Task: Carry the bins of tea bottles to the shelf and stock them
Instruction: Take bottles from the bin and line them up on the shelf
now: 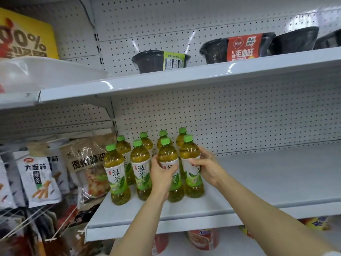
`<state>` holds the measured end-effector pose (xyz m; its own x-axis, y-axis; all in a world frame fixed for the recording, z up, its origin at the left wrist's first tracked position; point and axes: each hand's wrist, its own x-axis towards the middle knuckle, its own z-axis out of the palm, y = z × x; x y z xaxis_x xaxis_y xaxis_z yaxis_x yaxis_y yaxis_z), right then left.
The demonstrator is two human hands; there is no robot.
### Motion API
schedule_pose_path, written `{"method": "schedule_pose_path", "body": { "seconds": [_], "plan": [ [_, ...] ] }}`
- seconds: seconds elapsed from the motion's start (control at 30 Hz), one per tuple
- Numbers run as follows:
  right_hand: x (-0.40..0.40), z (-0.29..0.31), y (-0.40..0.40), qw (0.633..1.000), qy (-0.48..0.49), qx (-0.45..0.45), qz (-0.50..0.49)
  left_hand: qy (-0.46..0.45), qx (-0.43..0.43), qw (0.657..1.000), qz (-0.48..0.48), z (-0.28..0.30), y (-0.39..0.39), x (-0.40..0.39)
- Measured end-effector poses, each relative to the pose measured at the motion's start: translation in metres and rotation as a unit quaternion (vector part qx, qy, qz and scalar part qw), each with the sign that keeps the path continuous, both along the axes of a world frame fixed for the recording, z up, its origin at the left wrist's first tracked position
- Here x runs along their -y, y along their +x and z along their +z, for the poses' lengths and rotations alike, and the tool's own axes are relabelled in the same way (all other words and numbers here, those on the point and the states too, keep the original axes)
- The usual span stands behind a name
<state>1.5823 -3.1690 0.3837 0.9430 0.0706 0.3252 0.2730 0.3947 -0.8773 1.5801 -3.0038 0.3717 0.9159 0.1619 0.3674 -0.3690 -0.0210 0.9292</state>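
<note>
Eight green tea bottles stand upright in a cluster on the white shelf (258, 182) at the centre of the frame, four in front and four behind, all with green caps and green-and-white labels.

The left hand (162, 174) comes up from the bottom centre and grips the third front bottle (168, 157), its thumb across the label and its fingers (154, 159) curled round the bottle's left side.

The right hand (206, 167) reaches in from the lower right and grips the fourth front bottle (190, 152), the rightmost of the front row. Its thumb lies over the label and its fingers wrap behind the bottle's right side. These two held bottles stand side by side, touching or nearly so, with their bases on the shelf.

To their left, the first front bottle (116, 174) and the second front bottle (141, 169) stand free.

The rest of the shelf stretches bare to the right, backed by a white pegboard wall (239, 111).

On the upper shelf (166, 80), toward the upper right, sit black food bowls (238, 48) lying on their sides, one with a red sleeve and one with a green sleeve.

At the lower left hang snack packets (38, 180) on wire hooks. A yellow sign (25, 34) shows at the upper left.
</note>
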Motion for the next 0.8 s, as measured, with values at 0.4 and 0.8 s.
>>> {"method": "schedule_pose_path", "body": {
  "seconds": [0.4,0.8],
  "plan": [
    [0.01,-0.009,-0.002,0.997,-0.063,0.038,-0.007,0.125,0.038,0.991,0.002,-0.006,-0.006,-0.009],
    [-0.006,-0.032,-0.026,0.961,-0.203,0.076,-0.171,0.382,0.107,0.917,0.024,0.099,-0.004,-0.033]
  ]
}}
